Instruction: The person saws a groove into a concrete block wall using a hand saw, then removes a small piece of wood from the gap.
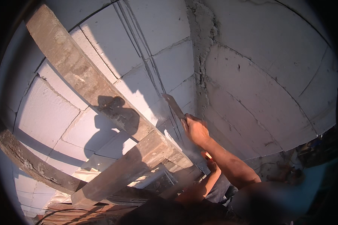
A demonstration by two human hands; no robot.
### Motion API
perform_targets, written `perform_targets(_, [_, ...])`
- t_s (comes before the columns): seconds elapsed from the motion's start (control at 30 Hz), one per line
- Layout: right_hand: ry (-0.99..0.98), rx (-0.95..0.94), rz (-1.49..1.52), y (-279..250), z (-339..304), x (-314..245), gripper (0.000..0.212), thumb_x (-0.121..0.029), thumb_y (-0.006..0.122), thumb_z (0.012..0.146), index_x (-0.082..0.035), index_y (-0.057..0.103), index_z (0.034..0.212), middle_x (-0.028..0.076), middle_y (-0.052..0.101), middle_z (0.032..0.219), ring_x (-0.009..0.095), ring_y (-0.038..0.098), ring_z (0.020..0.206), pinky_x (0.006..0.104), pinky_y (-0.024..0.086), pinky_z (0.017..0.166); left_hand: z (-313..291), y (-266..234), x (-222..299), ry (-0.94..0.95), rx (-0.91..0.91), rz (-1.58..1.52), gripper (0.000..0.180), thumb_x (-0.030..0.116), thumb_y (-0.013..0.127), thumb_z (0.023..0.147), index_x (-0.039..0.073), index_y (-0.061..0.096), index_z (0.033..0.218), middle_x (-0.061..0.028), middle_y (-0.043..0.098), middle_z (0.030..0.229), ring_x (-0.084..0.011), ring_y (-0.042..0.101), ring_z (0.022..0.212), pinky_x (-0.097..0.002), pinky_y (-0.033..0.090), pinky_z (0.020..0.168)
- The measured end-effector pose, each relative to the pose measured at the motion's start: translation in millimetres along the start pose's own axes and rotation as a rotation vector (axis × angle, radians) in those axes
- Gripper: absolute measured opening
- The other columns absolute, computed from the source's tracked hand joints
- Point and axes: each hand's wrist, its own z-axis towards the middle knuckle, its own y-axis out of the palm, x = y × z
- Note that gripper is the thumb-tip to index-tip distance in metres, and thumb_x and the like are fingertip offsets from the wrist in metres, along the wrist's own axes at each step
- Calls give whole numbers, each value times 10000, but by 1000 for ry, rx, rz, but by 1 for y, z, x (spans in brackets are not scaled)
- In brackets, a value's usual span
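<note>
My right hand [196, 130] is closed round the lower end of a flat, narrow brownish bar [173, 105]. The bar's far end meets the pale block wall [172, 56] beside long vertical grooves [148, 62] cut into it. Whether the bar is wood or metal I cannot make out. Below, partly behind my right forearm, my left hand [213, 165] is bent closed beside a small bright orange patch [205, 154]. What it grips is hidden. Hazy dust blurs the wall under my right hand.
A thick wooden beam [69, 56] crosses the left side, joined by a shorter timber [118, 168]. Another dark beam [37, 170] curves below. Rough mortar [201, 41] fills the corner where a second block wall [259, 86] rises at right. Boards [77, 213] lie at lower left.
</note>
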Motion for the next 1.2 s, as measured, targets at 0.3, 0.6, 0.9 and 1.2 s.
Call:
perform_targets(0.3, [111, 366, 57, -111, -42, -18, 226, -178, 684, 957, -21, 636, 1113, 220, 673, 836, 447, 663, 740, 459, 523, 662, -60, 1, 157, 561, -125, 277, 213, 205, 686, 949, 6, 630, 897, -91, 648, 873, -265, 623, 841, -403, 481, 820])
perform_targets(0.6, [82, 314, -129, -106, -72, -6, 168, -125, 683, 931, 4, 593, 989, 244, 649, 802, 454, 641, 703, 515, 488, 613, -86, -7, 260, 934, -194, 494, 235, 229, 738, 907, 14, 645, 888, -112, 662, 856, -319, 631, 840, -439, 479, 840])
perform_targets(0.9, [-109, 358, 82, -189, -13, -57, 152, -99, 662, 928, 4, 593, 1016, 206, 645, 799, 430, 638, 646, 469, 524, 595, -97, 1, 308, 1088, -34, 598, 265, 247, 789, 867, 18, 656, 891, -132, 671, 838, -366, 636, 848, -478, 473, 859])
perform_targets(1.2, [-185, 232, 459, -262, 51, -113, 212, -138, 559, 1048, 60, 628, 1078, 128, 629, 864, 169, 543, 797, 377, 488, 748, -162, -22, 429, 951, -301, 602, 376, 292, 802, 879, -13, 676, 1060, -191, 679, 1118, -365, 654, 1009, -449, 520, 895])
